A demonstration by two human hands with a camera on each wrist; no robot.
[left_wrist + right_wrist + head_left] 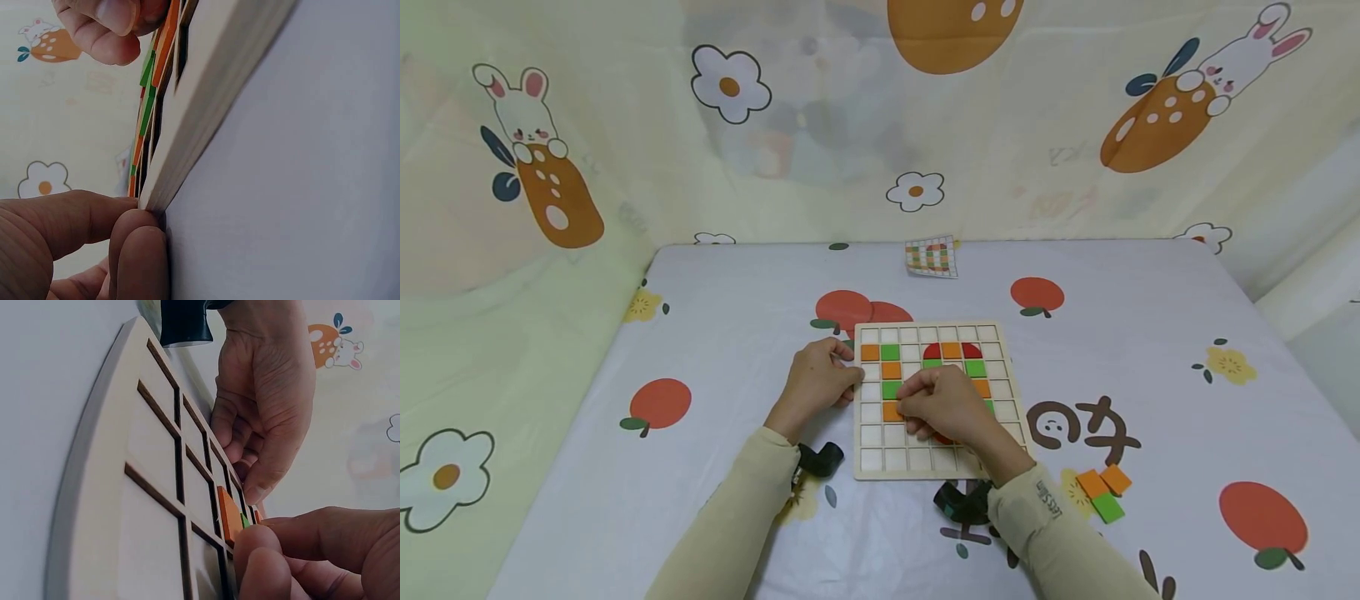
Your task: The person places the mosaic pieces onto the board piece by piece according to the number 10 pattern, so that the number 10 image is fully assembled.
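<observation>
A square wooden grid board [871, 436] lies on the table, with orange, green and red tiles in some of its cells. My left hand [820, 379] pinches the board's left edge, thumb on top and fingers against the side. Over the board's middle, my right hand [951, 408] has its thumb and fingertips at the right edge of an orange tile [891, 412], pinching it. That orange tile [228, 515] sits slightly raised in its cell in the right wrist view. Above it in the same column is a green tile [891, 390]. The right hand hides several cells and part of a red tile [943, 439].
To the board's lower right lie two loose orange tiles [1092, 483] and a green tile [1107, 507]. A small card [931, 257] with a coloured grid pattern stands at the table's back edge. A printed cloth covers the table, and a patterned curtain [820, 150] hangs behind.
</observation>
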